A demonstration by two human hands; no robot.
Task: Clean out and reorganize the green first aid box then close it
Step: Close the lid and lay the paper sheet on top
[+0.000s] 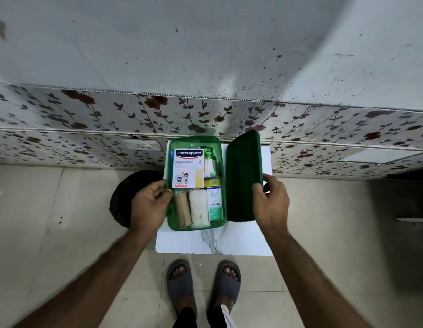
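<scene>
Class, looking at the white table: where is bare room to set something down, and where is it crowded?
Free: the white table strip between the green box and its near edge. Crowded: the box, packed with plaster pack, rolls and cartons; the open lid covers the right side.

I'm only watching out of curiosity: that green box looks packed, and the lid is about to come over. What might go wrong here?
The Hansaplast pack lies on top of the other items in the green box, so the lid held by the right hand might not shut flat. The left hand grips the box rim; its fingers could get pinched.
</scene>
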